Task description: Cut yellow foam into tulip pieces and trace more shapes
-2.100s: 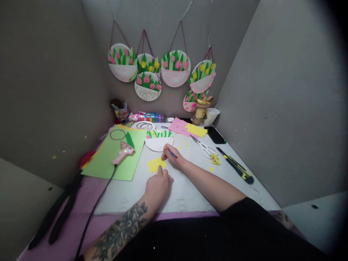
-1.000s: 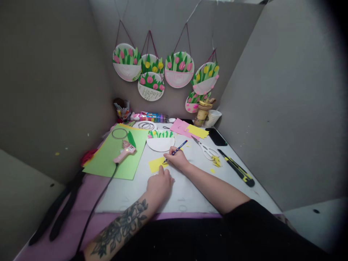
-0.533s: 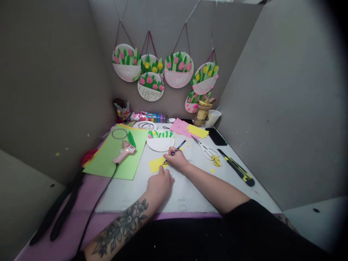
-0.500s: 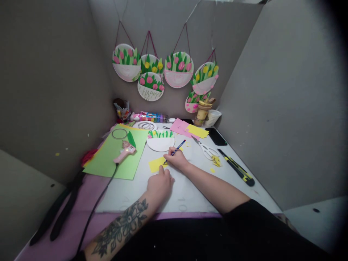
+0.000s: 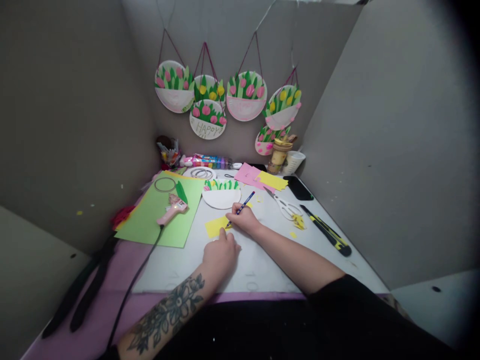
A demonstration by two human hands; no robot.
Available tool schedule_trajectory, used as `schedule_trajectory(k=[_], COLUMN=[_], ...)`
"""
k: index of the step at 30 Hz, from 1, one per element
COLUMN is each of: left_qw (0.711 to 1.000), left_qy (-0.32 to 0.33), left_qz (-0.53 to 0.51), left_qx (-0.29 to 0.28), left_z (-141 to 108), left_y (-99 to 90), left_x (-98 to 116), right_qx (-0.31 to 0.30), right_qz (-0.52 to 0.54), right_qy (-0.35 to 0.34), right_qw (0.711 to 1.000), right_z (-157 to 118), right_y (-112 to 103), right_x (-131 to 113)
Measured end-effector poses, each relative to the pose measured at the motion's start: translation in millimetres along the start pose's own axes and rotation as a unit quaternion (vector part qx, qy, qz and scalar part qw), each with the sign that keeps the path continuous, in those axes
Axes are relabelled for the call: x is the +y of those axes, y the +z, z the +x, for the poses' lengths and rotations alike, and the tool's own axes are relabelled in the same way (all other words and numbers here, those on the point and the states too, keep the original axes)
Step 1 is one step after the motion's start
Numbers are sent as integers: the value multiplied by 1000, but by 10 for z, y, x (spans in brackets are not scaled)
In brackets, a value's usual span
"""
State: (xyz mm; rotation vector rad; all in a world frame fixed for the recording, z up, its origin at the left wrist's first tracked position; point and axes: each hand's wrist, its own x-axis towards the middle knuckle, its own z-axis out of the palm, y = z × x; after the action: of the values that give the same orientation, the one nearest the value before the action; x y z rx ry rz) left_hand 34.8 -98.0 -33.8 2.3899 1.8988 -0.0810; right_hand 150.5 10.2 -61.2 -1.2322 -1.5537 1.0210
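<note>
My right hand (image 5: 243, 218) grips a dark blue pencil (image 5: 245, 201), its tip down on the right part of a small yellow paper piece (image 5: 214, 227). My left hand (image 5: 221, 252) rests just below, holding nothing, with its forefinger stretched to the paper's lower edge and thumb apart. Behind the yellow piece lies a paper plate craft (image 5: 221, 198) with a white half-plate pocket, green paper leaves and a few flowers. White-handled scissors (image 5: 285, 206) lie right of my right hand, beside yellow scraps (image 5: 298, 222).
Green paper sheets (image 5: 178, 235) lie at left, with a pink glue gun (image 5: 172, 212) on top. A yellow-black utility knife (image 5: 330, 235) and a phone (image 5: 298, 188) are at right. Pink paper (image 5: 247, 176) lies behind. Finished plate baskets (image 5: 246, 107) hang on the back wall.
The pencil has shifted very slightly, its top end moving a little left. My left hand stays in place on the paper's edge.
</note>
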Motion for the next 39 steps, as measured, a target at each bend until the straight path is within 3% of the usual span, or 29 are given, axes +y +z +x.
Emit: schedule_trajectory(k=[39], left_qw=[1000], left_qy=[-3], left_qz=[-4], left_qx=[-7], left_z=[7], left_y=[-36], left_x=[-12], right_qx=[-44], right_qz=[-2], right_qy=[-15], right_qw=[999], right_z=[-46], right_y=[-3], right_x=[-89])
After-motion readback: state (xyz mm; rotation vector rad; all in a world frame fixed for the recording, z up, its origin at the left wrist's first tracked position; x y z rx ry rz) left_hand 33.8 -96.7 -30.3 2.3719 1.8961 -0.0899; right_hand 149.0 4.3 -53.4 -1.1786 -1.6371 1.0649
